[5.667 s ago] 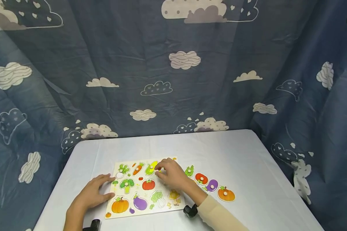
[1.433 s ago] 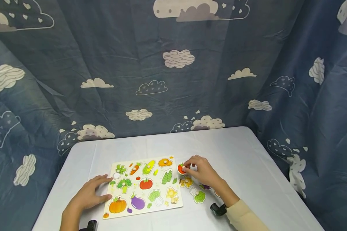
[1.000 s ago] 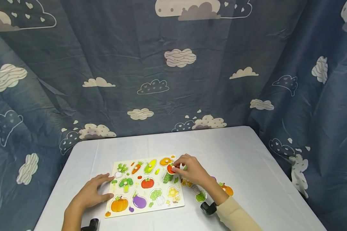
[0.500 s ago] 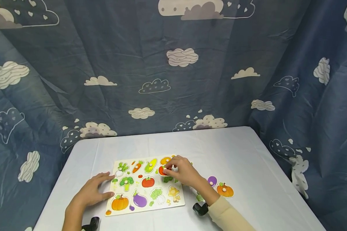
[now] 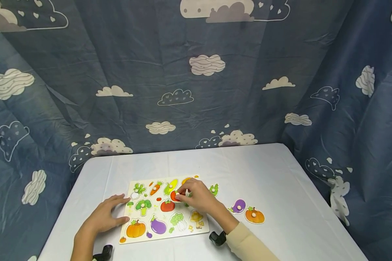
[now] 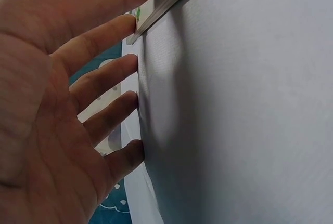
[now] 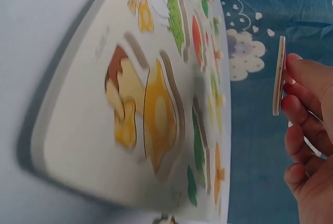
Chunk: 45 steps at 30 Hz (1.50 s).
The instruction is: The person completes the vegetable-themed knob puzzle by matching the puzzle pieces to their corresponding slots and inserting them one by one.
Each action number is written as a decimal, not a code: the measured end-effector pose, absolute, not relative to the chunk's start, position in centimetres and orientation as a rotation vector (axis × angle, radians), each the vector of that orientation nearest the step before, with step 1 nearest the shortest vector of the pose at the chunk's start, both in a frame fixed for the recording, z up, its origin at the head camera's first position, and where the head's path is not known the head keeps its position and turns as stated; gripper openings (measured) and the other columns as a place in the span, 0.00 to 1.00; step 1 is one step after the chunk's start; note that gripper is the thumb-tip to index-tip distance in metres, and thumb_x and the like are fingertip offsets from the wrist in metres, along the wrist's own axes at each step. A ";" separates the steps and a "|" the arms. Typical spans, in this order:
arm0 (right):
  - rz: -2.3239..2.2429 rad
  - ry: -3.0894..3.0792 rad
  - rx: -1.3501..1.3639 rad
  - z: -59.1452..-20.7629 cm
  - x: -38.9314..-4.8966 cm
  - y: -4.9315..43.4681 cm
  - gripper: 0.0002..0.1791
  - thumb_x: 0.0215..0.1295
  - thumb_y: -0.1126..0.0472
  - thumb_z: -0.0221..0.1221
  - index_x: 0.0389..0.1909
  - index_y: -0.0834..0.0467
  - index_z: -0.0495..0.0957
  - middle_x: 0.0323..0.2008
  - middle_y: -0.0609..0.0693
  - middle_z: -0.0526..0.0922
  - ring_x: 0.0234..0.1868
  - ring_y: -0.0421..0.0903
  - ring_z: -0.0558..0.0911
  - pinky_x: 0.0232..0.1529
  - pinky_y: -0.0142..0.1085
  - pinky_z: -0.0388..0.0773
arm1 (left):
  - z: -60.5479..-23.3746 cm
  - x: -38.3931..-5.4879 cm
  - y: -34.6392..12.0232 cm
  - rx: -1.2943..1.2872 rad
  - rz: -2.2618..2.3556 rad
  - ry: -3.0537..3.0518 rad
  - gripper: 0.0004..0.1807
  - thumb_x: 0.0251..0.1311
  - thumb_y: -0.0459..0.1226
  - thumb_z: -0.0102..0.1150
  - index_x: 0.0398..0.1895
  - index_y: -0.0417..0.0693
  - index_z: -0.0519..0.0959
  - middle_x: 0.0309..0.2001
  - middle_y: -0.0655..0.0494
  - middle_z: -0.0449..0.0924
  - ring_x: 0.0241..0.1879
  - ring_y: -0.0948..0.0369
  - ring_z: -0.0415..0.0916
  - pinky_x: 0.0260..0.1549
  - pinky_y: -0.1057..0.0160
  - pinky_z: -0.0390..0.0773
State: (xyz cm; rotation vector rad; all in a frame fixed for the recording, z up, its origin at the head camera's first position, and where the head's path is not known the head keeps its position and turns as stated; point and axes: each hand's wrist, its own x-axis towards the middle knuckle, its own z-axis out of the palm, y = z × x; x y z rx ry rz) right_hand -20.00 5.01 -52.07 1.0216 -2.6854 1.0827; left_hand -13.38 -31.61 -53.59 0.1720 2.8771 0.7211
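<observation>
My right hand (image 5: 197, 195) pinches a tomato puzzle piece (image 5: 174, 196) by its knob, above the upper middle of a white vegetable puzzle board (image 5: 167, 217). The piece overlaps the top of the board's printed tomato (image 5: 167, 206) in the head view. Seen edge-on in the right wrist view, the tomato piece (image 7: 279, 78) stands off the board surface (image 7: 78, 135). My left hand (image 5: 102, 216) rests at the board's left edge, thumb and fingers spread. Knobbed carrot (image 5: 155, 188), corn (image 5: 171, 186) and broccoli (image 5: 143, 206) pieces lie in the board.
Right of the board on the white-covered table (image 5: 281, 181) lie loose pieces: an eggplant (image 5: 239, 206), a pumpkin (image 5: 254, 215) and a green leafy one (image 5: 213, 189). My right forearm covers part of that area. A dark blue cloud-print curtain (image 5: 134, 119) hangs behind the table.
My right hand has picked up the tomato piece from the right of the board and carried it left over the board. My left hand has stayed at the board's edge.
</observation>
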 end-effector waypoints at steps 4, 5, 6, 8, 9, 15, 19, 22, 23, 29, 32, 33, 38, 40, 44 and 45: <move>1.050 -2.718 1.030 -52.3 -19.8 4.0 0.07 0.65 0.50 0.70 0.36 0.48 0.89 0.30 0.35 0.81 0.35 0.38 0.77 0.39 0.26 0.74 | -53.7 -13.3 -31.7 0.174 0.726 2.878 0.41 0.48 0.55 0.78 0.67 0.53 0.79 0.73 0.40 0.70 0.72 0.31 0.62 0.64 0.23 0.64; 1.046 -2.731 1.032 -52.4 -19.8 3.8 0.07 0.65 0.49 0.70 0.36 0.48 0.89 0.30 0.35 0.82 0.35 0.38 0.77 0.39 0.26 0.74 | -53.8 -13.2 -31.7 0.172 0.725 2.877 0.41 0.48 0.56 0.78 0.67 0.54 0.79 0.73 0.40 0.70 0.72 0.31 0.62 0.64 0.23 0.64; 1.043 -2.742 1.033 -52.4 -19.7 3.6 0.07 0.65 0.49 0.70 0.36 0.48 0.89 0.31 0.36 0.83 0.36 0.39 0.78 0.39 0.26 0.74 | -53.8 -13.2 -31.7 0.168 0.724 2.875 0.41 0.48 0.56 0.78 0.67 0.54 0.79 0.73 0.40 0.70 0.72 0.31 0.62 0.64 0.23 0.64; 1.037 -2.762 1.035 -52.6 -19.5 3.2 0.08 0.66 0.49 0.70 0.37 0.49 0.89 0.33 0.37 0.84 0.37 0.39 0.79 0.39 0.26 0.75 | -53.8 -13.2 -31.7 0.168 0.727 2.870 0.41 0.48 0.56 0.78 0.67 0.54 0.79 0.73 0.40 0.70 0.72 0.31 0.62 0.64 0.23 0.64; 1.038 -2.768 1.038 -52.7 -19.4 3.0 0.08 0.66 0.49 0.70 0.37 0.49 0.89 0.33 0.37 0.85 0.37 0.40 0.80 0.40 0.26 0.75 | -53.8 -13.1 -31.7 0.171 0.728 2.871 0.41 0.48 0.56 0.78 0.67 0.54 0.79 0.73 0.40 0.70 0.72 0.31 0.62 0.64 0.23 0.65; 1.025 -2.783 1.044 -53.5 -19.3 2.0 0.08 0.65 0.50 0.71 0.37 0.50 0.89 0.31 0.37 0.84 0.36 0.39 0.80 0.37 0.24 0.74 | -53.9 -13.1 -31.7 0.179 0.752 2.880 0.40 0.47 0.54 0.78 0.66 0.54 0.80 0.73 0.41 0.71 0.72 0.32 0.63 0.64 0.24 0.65; 0.994 -2.803 1.028 -53.8 -19.2 1.4 0.09 0.65 0.49 0.71 0.37 0.50 0.90 0.29 0.36 0.81 0.32 0.34 0.76 0.34 0.23 0.72 | -54.0 -13.1 -31.7 0.171 0.736 2.883 0.40 0.47 0.55 0.78 0.66 0.54 0.80 0.73 0.41 0.71 0.72 0.32 0.63 0.65 0.24 0.65; 0.976 -2.805 1.007 -54.0 -19.2 1.1 0.09 0.65 0.50 0.71 0.36 0.50 0.90 0.28 0.37 0.81 0.30 0.32 0.74 0.33 0.23 0.71 | -54.2 -13.1 -31.8 0.176 0.723 2.890 0.40 0.48 0.56 0.77 0.66 0.54 0.79 0.73 0.42 0.71 0.72 0.33 0.63 0.64 0.24 0.65; 0.969 -2.805 1.002 -54.1 -19.2 1.0 0.08 0.64 0.50 0.71 0.35 0.50 0.90 0.27 0.37 0.80 0.29 0.32 0.73 0.32 0.23 0.70 | -54.3 -13.2 -31.8 0.181 0.721 2.894 0.40 0.48 0.56 0.77 0.66 0.54 0.79 0.73 0.42 0.71 0.72 0.33 0.63 0.64 0.24 0.65; 0.970 -2.830 0.979 -54.5 -19.1 0.6 0.08 0.64 0.49 0.71 0.33 0.50 0.89 0.25 0.36 0.79 0.28 0.31 0.72 0.32 0.23 0.70 | -54.2 -13.2 -31.8 0.182 0.731 2.895 0.40 0.48 0.55 0.77 0.67 0.55 0.79 0.73 0.42 0.71 0.72 0.33 0.63 0.65 0.24 0.64; 0.977 -2.844 0.972 -54.8 -19.0 0.5 0.09 0.64 0.49 0.71 0.33 0.50 0.89 0.25 0.36 0.79 0.27 0.31 0.72 0.31 0.23 0.71 | -54.1 -13.2 -31.8 0.165 0.739 2.884 0.40 0.48 0.55 0.77 0.67 0.55 0.79 0.73 0.41 0.70 0.73 0.33 0.61 0.65 0.23 0.63; 0.977 -2.846 0.969 -54.8 -19.0 0.6 0.09 0.65 0.49 0.71 0.33 0.50 0.89 0.25 0.36 0.79 0.27 0.31 0.72 0.31 0.23 0.71 | -54.0 -13.2 -31.8 0.165 0.742 2.881 0.40 0.48 0.56 0.77 0.67 0.54 0.79 0.73 0.41 0.70 0.73 0.32 0.61 0.65 0.23 0.63; 0.994 -2.833 0.963 -55.2 -19.1 0.5 0.08 0.65 0.50 0.71 0.33 0.49 0.89 0.26 0.36 0.79 0.27 0.30 0.72 0.30 0.23 0.72 | -53.9 -13.4 -31.8 0.159 0.744 2.885 0.40 0.48 0.56 0.77 0.67 0.55 0.79 0.74 0.42 0.70 0.74 0.33 0.60 0.66 0.23 0.62; 0.995 -2.832 0.961 -55.3 -19.1 0.4 0.08 0.65 0.50 0.70 0.33 0.49 0.89 0.26 0.36 0.79 0.27 0.30 0.72 0.31 0.23 0.72 | -54.0 -13.5 -31.9 0.157 0.741 2.884 0.40 0.49 0.56 0.77 0.67 0.55 0.79 0.74 0.42 0.69 0.74 0.33 0.60 0.66 0.23 0.62; 0.977 -2.838 0.961 -55.6 -19.1 0.3 0.08 0.65 0.50 0.70 0.33 0.49 0.89 0.26 0.36 0.79 0.27 0.30 0.72 0.31 0.23 0.71 | -54.1 -13.6 -31.9 0.145 0.742 2.877 0.41 0.49 0.56 0.77 0.67 0.56 0.79 0.74 0.43 0.69 0.74 0.34 0.60 0.66 0.23 0.62; 0.973 -2.841 0.959 -55.7 -19.1 0.3 0.08 0.65 0.50 0.70 0.33 0.49 0.89 0.26 0.36 0.79 0.27 0.29 0.72 0.31 0.23 0.71 | -54.0 -13.5 -31.9 0.148 0.742 2.875 0.41 0.49 0.56 0.77 0.68 0.56 0.79 0.74 0.43 0.69 0.74 0.33 0.59 0.66 0.23 0.62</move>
